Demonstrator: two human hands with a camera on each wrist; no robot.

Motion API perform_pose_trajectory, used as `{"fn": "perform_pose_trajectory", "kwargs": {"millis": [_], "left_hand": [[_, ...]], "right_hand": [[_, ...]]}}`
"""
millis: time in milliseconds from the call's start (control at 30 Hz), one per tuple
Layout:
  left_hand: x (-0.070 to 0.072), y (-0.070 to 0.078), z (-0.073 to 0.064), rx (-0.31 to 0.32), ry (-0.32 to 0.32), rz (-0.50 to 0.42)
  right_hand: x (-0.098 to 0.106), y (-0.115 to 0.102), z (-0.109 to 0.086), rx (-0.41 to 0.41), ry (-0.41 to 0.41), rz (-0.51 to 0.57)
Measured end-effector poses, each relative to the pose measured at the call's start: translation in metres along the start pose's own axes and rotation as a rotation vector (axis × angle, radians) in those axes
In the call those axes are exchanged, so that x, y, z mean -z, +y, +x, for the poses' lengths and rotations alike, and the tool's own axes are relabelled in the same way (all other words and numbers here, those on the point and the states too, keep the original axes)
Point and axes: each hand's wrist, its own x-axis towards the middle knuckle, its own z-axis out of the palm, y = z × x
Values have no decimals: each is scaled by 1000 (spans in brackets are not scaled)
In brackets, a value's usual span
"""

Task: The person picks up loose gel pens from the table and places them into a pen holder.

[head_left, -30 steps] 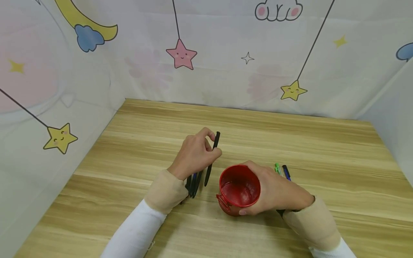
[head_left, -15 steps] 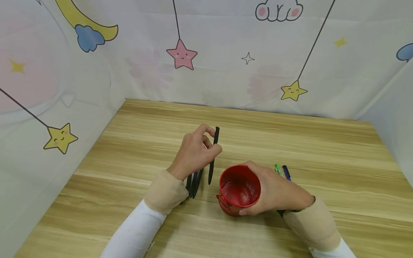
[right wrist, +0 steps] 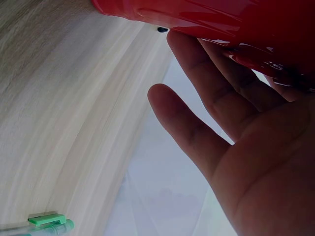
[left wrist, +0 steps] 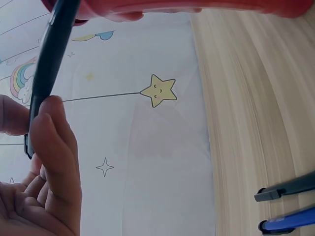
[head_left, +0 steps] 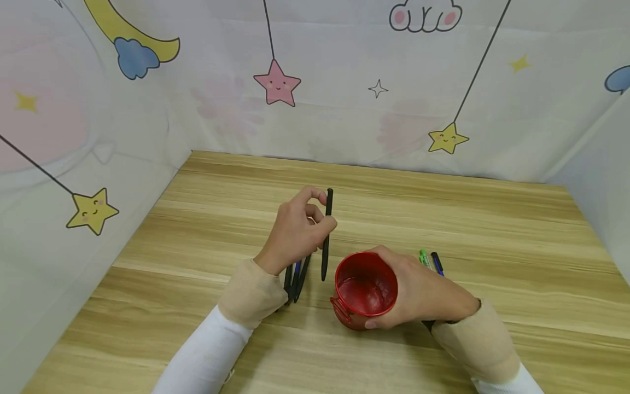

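A black pen [head_left: 326,246] is pinched between the thumb and fingers of my left hand [head_left: 300,230], its lower tip just left of a red bucket [head_left: 344,317]. In the left wrist view the pen [left wrist: 51,54] overlaps the bucket's side [left wrist: 172,5]. My right hand [head_left: 418,287] grips the bucket around its right side, thumb at the front. The bucket stands on the table with its mouth up and a small wire handle on its left; no pens show inside. From the right wrist, my fingers [right wrist: 206,78] lie against the red wall [right wrist: 221,19], the little finger apart from it.
Several black and blue pens [head_left: 298,279] lie on the wooden table [head_left: 246,191], partly under my left wrist. Behind my right hand lie a green pen [head_left: 424,258] and a blue pen [head_left: 437,264]. A printed cloth wall [head_left: 334,126] borders the table's back and sides.
My left hand has lifted slightly, and the pen has swung more upright, its lower tip shifting right toward the bucket. The right hand and bucket have stayed in place.
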Motion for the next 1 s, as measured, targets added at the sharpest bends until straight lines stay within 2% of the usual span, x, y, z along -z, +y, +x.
{"fn": "perform_pose_trajectory", "kwargs": {"millis": [267, 533, 767, 1000], "left_hand": [[2, 10, -3, -30, 7, -177], [7, 37, -13, -31, 0, -216], [2, 16, -5, -54, -10, -243], [2, 16, -5, -73, -20, -264]], "right_hand": [[0, 0, 0, 4, 6, 3], [0, -1, 0, 10, 5, 12], [1, 0, 0, -6, -4, 22], [0, -1, 0, 3, 1, 22]]}}
